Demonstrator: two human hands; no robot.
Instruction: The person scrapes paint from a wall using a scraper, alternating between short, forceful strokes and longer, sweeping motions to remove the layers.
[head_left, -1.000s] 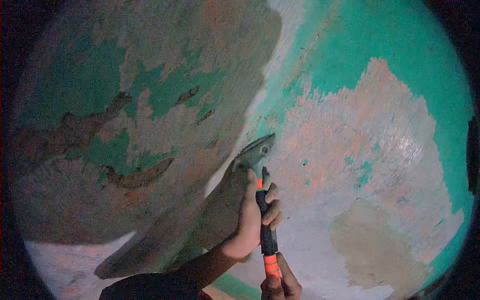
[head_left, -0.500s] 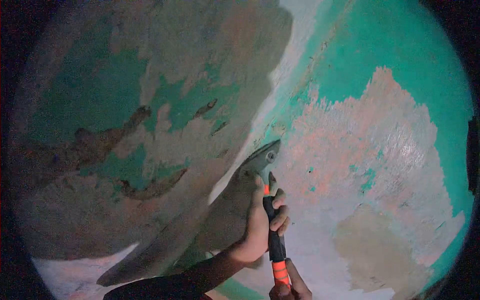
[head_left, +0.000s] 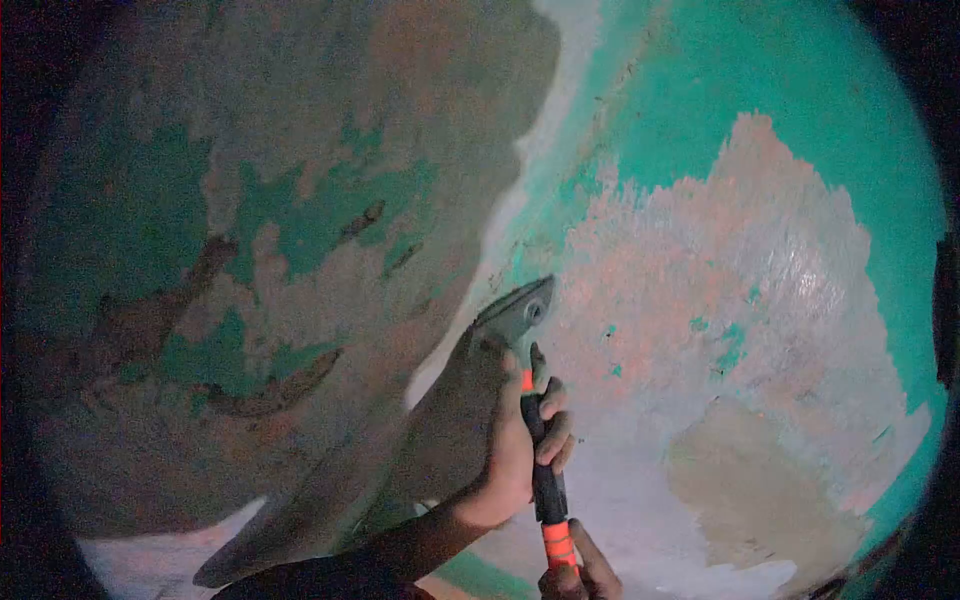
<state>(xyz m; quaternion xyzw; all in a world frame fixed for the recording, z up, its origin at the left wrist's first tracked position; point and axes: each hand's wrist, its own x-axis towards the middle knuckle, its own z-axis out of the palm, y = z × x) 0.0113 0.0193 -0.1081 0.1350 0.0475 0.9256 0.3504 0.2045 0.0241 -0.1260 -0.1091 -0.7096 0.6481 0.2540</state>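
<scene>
A paint scraper (head_left: 551, 492) with a black handle and orange bands is held upright against a wall, its wide metal head tilted up to the right. My left hand (head_left: 512, 455) wraps round the upper handle, thumb lying along the neck just below the head. Lower down, my right hand (head_left: 592, 568) grips the orange-banded end of the handle, partly cut off by the bottom edge of the view. The scraper's head overlaps the edge between a shadowed area and a pale strip of wall.
Green paint (head_left: 800, 80) covers the wall's upper right. Below it spreads a stripped patch (head_left: 680, 270) of pinkish white, with a tan patch (head_left: 740, 480) lower down. Dark shadow lies over the left side, where brown marks (head_left: 275, 390) show.
The view has shifted slightly, so the wall patches sit further left and the shadow edge has moved left too. The scraper's head is a touch further left and higher; both grips stay the same.
</scene>
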